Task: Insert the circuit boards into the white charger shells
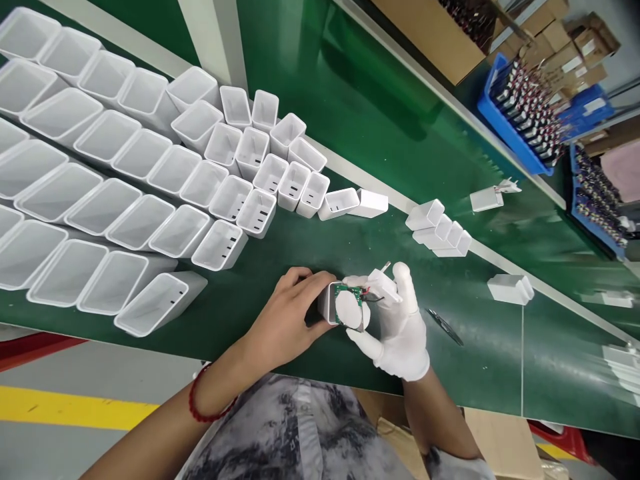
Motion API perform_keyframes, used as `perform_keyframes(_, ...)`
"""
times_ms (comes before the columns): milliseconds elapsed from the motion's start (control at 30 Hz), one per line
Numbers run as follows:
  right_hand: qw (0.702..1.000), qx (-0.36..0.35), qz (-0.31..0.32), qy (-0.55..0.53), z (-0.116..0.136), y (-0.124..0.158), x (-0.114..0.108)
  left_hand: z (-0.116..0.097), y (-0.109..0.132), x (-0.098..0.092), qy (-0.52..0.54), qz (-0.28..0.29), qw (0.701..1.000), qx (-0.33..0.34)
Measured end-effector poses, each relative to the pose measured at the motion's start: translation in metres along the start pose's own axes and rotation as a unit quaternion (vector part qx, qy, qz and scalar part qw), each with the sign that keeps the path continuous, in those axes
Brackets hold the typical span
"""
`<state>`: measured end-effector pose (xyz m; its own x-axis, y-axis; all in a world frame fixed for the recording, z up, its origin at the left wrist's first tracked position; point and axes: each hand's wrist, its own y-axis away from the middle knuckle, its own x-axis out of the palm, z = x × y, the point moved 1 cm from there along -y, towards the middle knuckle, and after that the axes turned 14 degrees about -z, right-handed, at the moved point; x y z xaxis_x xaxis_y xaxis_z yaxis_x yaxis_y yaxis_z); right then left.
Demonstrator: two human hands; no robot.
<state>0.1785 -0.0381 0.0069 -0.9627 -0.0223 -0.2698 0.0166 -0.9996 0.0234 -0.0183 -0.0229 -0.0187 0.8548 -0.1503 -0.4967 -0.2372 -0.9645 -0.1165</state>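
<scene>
Our left hand (290, 320), bare with a red bracelet (200, 403) at the wrist, is closed around a small white case (327, 308), fingers over the top and thumb underneath, and holds it just above the near edge of the green tabletop (350, 100). Our right hand (395, 327), in a white glove, meets it from the other side. Its fingers are curled around a white plug piece (383, 283) with metal prongs sticking up. A green circuit board (344, 293) with a round white pad (349, 311) on it sits at the open end of the case, between our two hands, and thin wires run from the board to the plug piece.

Just to the right of the gloved hand, a dark metal tool (444, 327) lies flat on the tabletop. Further right a single closed white block (510, 288) lies apart, and behind our hands there is a small cluster of closed blocks (440, 230). Near it lies one block with prongs (487, 199).

To the left, many empty white cases (150, 180) stand in tight rows with their open ends facing us. At the far right, a blue tray (520, 147) is packed with small parts, with cardboard boxes (440, 33) beside it.
</scene>
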Motion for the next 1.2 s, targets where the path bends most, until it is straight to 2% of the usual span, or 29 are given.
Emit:
perform_keyframes(100,0.999,-0.044,0.017,0.000,-0.002,0.001,0.001,0.001,-0.001,0.000,0.005,0.003,1.000,-0.009)
perform_keyframes(300,0.996,-0.080,0.025,0.039,-0.005,0.002,0.001,0.002,-0.001,0.001,0.003,0.012,1.000,-0.013)
perform_keyframes(467,0.992,-0.124,0.036,0.012,0.001,-0.004,0.003,0.002,-0.001,0.001,0.003,0.030,0.999,-0.018)
perform_keyframes(800,0.983,-0.157,0.030,0.095,0.002,-0.003,0.003,0.002,-0.001,0.001,0.001,0.037,0.999,-0.024)
perform_keyframes(933,0.980,-0.141,0.032,0.134,0.005,-0.004,0.003,0.002,-0.002,0.001,0.001,0.041,0.999,-0.026)
perform_keyframes(1200,0.974,-0.166,0.074,0.135,0.007,-0.007,0.000,0.003,-0.001,0.001,0.006,0.049,0.998,-0.029)
